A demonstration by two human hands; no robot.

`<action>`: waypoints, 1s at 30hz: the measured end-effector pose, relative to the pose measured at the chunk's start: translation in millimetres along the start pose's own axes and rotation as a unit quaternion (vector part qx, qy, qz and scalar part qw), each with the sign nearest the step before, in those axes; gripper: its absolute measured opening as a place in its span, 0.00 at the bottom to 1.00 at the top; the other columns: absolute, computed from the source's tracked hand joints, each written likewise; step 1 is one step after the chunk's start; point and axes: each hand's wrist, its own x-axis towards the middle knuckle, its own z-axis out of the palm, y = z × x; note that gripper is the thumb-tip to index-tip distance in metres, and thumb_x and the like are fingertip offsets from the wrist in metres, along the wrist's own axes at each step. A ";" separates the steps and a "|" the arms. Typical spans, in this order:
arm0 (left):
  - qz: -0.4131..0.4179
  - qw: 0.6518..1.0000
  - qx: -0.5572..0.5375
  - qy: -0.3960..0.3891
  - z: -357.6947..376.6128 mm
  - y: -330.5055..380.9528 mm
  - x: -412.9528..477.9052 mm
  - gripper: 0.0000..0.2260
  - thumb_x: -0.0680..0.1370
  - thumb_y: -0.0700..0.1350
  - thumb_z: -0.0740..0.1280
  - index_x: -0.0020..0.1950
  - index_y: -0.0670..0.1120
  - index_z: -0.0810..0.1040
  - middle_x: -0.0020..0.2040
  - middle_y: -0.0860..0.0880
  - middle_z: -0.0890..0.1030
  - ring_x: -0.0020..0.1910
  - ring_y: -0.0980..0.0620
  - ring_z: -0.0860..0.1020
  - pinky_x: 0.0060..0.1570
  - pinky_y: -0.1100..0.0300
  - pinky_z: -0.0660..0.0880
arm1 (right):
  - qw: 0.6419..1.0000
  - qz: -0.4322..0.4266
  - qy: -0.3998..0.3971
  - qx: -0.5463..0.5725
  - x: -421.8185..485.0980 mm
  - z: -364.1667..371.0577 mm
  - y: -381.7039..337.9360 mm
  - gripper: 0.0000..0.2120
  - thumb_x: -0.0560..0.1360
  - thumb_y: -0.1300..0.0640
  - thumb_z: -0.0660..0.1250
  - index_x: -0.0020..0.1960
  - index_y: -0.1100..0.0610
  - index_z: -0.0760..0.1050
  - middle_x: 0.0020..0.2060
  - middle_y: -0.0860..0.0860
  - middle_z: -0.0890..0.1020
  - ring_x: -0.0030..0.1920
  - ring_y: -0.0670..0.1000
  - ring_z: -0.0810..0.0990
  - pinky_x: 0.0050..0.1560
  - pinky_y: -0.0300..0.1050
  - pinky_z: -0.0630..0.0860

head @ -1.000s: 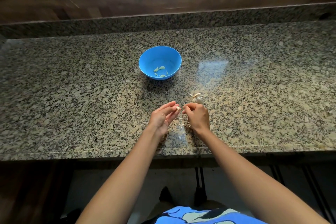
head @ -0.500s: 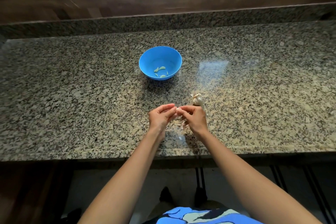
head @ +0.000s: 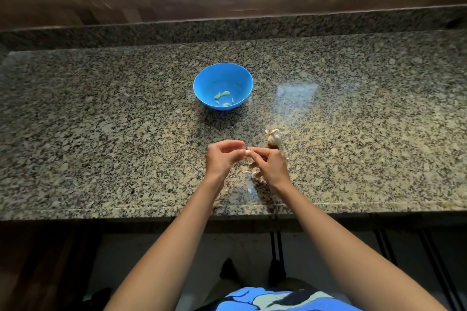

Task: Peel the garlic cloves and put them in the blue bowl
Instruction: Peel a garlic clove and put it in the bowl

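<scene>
My left hand [head: 222, 159] and right hand [head: 270, 165] meet fingertip to fingertip just above the granite counter [head: 101, 134], fingers curled, and together they pinch one pale garlic clove [head: 248, 152] between them. Under my hands lie scraps of papery peel [head: 251, 170] on the stone. Just beyond my right hand sits the rest of the garlic bulb [head: 275, 137], touching the counter. Farther back, well apart from my hands, stands the blue bowl [head: 199, 78], upright, with a few peeled cloves [head: 223, 94] lying in its bottom.
</scene>
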 end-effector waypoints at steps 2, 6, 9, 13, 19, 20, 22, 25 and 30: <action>0.013 1.000 -0.020 0.020 2.2 -0.4 -0.1 0.09 0.70 0.30 0.70 0.48 0.38 0.80 0.44 0.41 0.82 0.43 0.47 0.82 0.44 0.60 0.80 | 0.999 0.015 -0.020 0.021 0.0 -1.3 -1.8 0.11 0.73 0.55 0.68 0.53 0.59 0.80 0.43 0.52 0.84 0.40 0.50 0.83 0.33 0.44 0.79; 0.049 0.998 -0.023 0.036 7.6 -8.7 -3.9 0.05 0.72 0.33 0.69 0.46 0.39 0.80 0.43 0.40 0.82 0.42 0.47 0.82 0.44 0.59 0.80 | 0.995 0.047 0.007 0.089 -1.1 0.4 -6.1 0.05 0.69 0.57 0.73 0.42 0.58 0.80 0.37 0.54 0.84 0.37 0.53 0.83 0.32 0.45 0.77; 0.098 0.993 0.059 -0.008 8.2 -17.5 -5.1 0.06 0.75 0.36 0.68 0.50 0.41 0.81 0.45 0.43 0.83 0.45 0.47 0.82 0.47 0.56 0.80 | 0.990 0.076 0.019 0.117 -0.3 0.3 -8.3 0.06 0.72 0.57 0.70 0.43 0.60 0.80 0.37 0.55 0.84 0.37 0.53 0.83 0.32 0.44 0.76; 0.090 0.987 0.109 -0.072 -0.1 -19.4 -3.3 0.12 0.74 0.36 0.69 0.57 0.40 0.80 0.50 0.47 0.83 0.50 0.52 0.81 0.50 0.60 0.78 | 0.989 0.094 -0.005 0.116 -0.5 -4.8 -11.1 0.06 0.74 0.60 0.66 0.44 0.62 0.80 0.38 0.56 0.83 0.34 0.50 0.81 0.29 0.40 0.75; 0.062 0.996 0.052 -0.043 -6.6 -15.3 -3.5 0.07 0.69 0.34 0.72 0.46 0.39 0.82 0.41 0.46 0.83 0.39 0.53 0.82 0.40 0.64 0.78 | 0.977 0.132 -0.063 0.158 -3.0 -8.1 -15.0 0.08 0.73 0.58 0.68 0.47 0.63 0.78 0.39 0.56 0.82 0.32 0.51 0.80 0.28 0.41 0.77; 0.057 0.997 0.043 -0.042 -6.4 -15.0 -3.8 0.06 0.69 0.34 0.72 0.45 0.39 0.82 0.40 0.45 0.83 0.38 0.54 0.81 0.40 0.64 0.78 | 0.972 0.141 -0.060 0.177 -2.8 -8.0 -15.8 0.10 0.71 0.58 0.70 0.49 0.63 0.77 0.40 0.57 0.83 0.32 0.52 0.80 0.28 0.41 0.78; 0.051 0.996 0.046 -0.054 -8.3 -15.4 -3.4 0.05 0.70 0.34 0.71 0.44 0.38 0.82 0.40 0.44 0.83 0.37 0.54 0.81 0.40 0.64 0.78 | 0.962 0.156 -0.067 0.215 -2.0 -8.7 -17.3 0.11 0.69 0.60 0.72 0.49 0.63 0.76 0.40 0.58 0.83 0.30 0.52 0.81 0.29 0.40 0.78; 0.037 0.996 0.039 -0.072 -13.2 -14.9 -4.5 0.05 0.69 0.32 0.71 0.44 0.38 0.82 0.39 0.45 0.83 0.38 0.54 0.81 0.40 0.64 0.77 | 0.953 0.162 -0.087 0.240 1.4 -12.3 -17.8 0.07 0.68 0.65 0.71 0.44 0.66 0.77 0.35 0.56 0.82 0.31 0.50 0.81 0.32 0.37 0.79; -0.025 0.996 -0.054 -0.066 -17.8 -13.8 -5.7 0.06 0.69 0.33 0.71 0.45 0.38 0.82 0.39 0.45 0.84 0.39 0.50 0.81 0.45 0.61 0.79 | 0.955 0.132 -0.113 0.241 4.9 -14.1 -20.7 0.04 0.73 0.65 0.66 0.43 0.65 0.78 0.30 0.54 0.82 0.28 0.47 0.80 0.32 0.36 0.79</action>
